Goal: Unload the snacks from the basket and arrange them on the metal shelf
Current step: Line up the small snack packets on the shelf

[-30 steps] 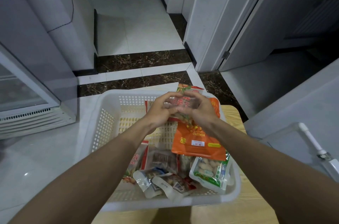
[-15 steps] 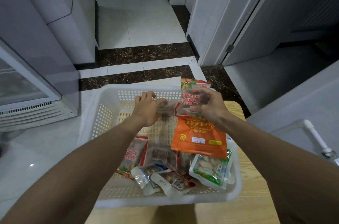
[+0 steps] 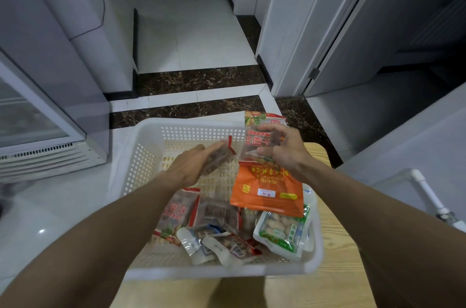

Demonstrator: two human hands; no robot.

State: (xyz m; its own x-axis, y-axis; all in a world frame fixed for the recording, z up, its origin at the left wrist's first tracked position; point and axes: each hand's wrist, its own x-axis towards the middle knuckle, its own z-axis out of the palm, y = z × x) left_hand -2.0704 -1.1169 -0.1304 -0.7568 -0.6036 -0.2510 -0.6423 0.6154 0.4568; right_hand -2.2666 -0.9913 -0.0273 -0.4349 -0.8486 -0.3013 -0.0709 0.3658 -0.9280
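Clear plastic snack packet with red lettering hung above the white perforated basket, pinched by the right hand; the left hand gripped a small red-edged brown snack pouch. Both looked light, limp and slippery; sealed edges seemed safest to grasp.

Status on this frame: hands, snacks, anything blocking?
Left hand holds small brown-filled packet. Right hand pinches clear red-lettered packet. Both over white basket. Metal shelf not in view.
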